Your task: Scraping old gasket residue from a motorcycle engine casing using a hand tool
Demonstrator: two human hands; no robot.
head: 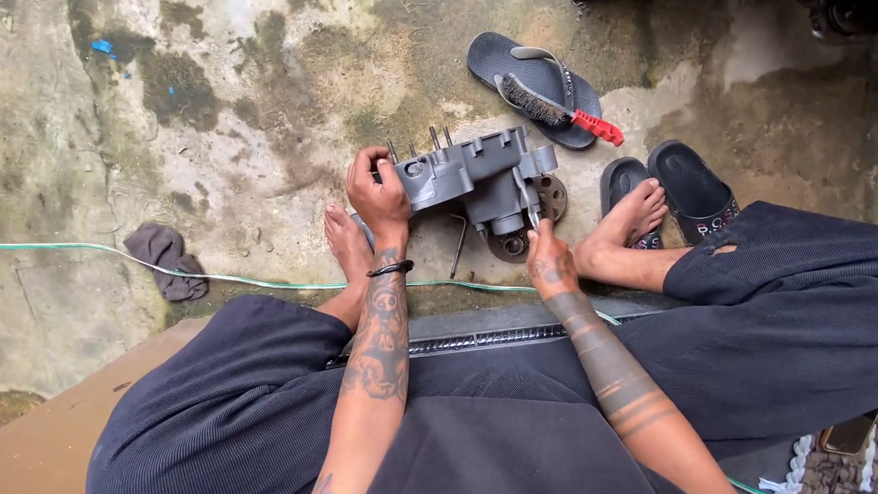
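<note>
Two hands on one grey cast-metal engine casing (473,174), propped on edge on stained, mossy concrete floor (214,145) between bare feet. Left hand (380,192) clamped over casing's left end, fingers wrapped round rim. Right hand (549,258) closed on thin silvery metal tool (528,200), tip at casing's lower right face; exact tool type too small to tell. Hands apart, one at each end. Looks heavy and rigid, judging by thick walls and ribs; no flex expected. Painted or bare alloy surface, probably greasy, so slippery; edges and threaded studs (435,137) sticking from top edge likely sharp. Best grip: outer rim and solid bosses, not studs or thin flanges. Dark round disc part (552,198) sits behind right side, touching or just beside, cannot tell which. Bent metal key (457,243) lies on floor under casing. Nearby: wire brush with red handle (561,111) resting on dark flip-flop (528,76), black slide sandals (692,190) at right foot, grey rag (166,258), green hose (108,255) across floor.
</note>
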